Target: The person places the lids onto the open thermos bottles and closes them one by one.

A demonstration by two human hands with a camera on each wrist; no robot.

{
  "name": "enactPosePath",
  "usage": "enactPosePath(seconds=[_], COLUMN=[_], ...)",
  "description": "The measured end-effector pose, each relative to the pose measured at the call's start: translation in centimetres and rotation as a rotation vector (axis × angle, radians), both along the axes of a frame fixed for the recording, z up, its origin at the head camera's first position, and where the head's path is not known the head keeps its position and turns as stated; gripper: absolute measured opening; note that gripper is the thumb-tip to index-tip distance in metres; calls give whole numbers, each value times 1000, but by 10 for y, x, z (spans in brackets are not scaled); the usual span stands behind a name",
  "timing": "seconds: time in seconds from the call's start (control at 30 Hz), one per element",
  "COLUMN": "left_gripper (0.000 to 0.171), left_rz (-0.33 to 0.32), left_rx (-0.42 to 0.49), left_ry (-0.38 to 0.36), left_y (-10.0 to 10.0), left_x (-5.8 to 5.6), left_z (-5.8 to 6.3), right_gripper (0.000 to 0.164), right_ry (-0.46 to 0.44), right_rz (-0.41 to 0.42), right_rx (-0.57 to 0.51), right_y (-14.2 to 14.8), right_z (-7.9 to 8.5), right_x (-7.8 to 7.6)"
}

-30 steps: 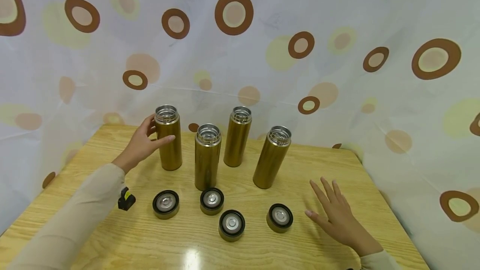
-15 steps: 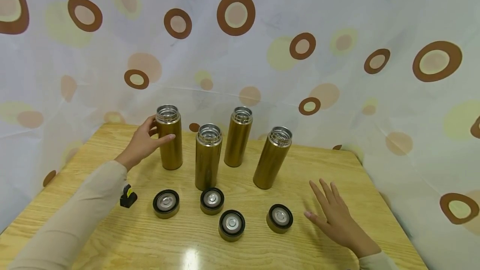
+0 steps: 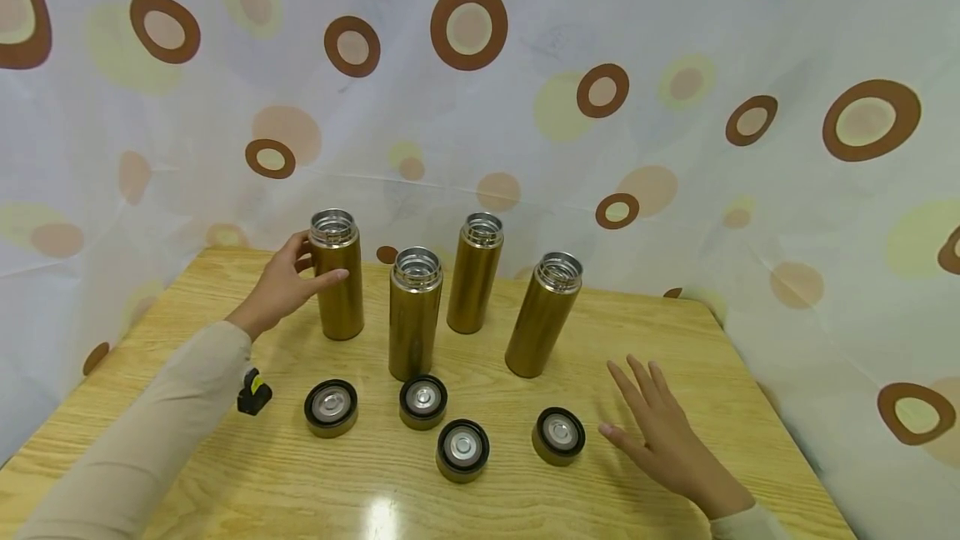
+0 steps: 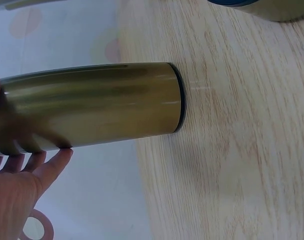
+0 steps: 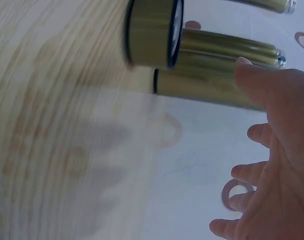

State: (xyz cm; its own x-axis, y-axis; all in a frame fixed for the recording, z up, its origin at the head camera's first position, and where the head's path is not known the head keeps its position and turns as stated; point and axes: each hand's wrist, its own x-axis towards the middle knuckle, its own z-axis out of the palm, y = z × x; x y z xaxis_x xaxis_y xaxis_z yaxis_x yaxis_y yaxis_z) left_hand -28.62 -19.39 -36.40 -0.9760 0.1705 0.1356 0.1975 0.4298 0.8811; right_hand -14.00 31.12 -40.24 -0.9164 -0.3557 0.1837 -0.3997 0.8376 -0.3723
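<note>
One gold bottle (image 3: 342, 300) stands upright far left, left hand (image 3: 281, 283) curled round its upper half; yeah, that's the closer hand. Right hand (image 3: 663, 433) is empty, spread wide; nearest lid (image 3: 558, 436) sits just left.

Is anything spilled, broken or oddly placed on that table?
Nothing stands out. Four gold bottles stand uncapped on the table, with four lids lying underside up in front; no spill or damage shows. The rightmost bottle slants in the head view, probably just from the lens.

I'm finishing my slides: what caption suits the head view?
Left grip on one of four uncapped gold bottles, right grip empty near four loose lids on a wooden table.
</note>
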Motion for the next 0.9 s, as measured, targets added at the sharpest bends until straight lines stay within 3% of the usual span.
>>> enactPosePath(seconds=[0.33, 0.6, 0.9], left_gripper=[92, 92, 92], left_rz=[-2, -3, 0], left_rx=[7, 12, 12], left_ry=[-14, -18, -23], left_y=[0, 0, 0], left_x=[1, 0, 0], left_z=[0, 1, 0], right_gripper=[76, 73, 69], right_ry=[50, 79, 31], right_rz=[66, 201, 337], right_rx=[-2, -22, -22], right_y=[-29, -65, -114], right_z=[14, 25, 28], right_x=[3, 2, -2])
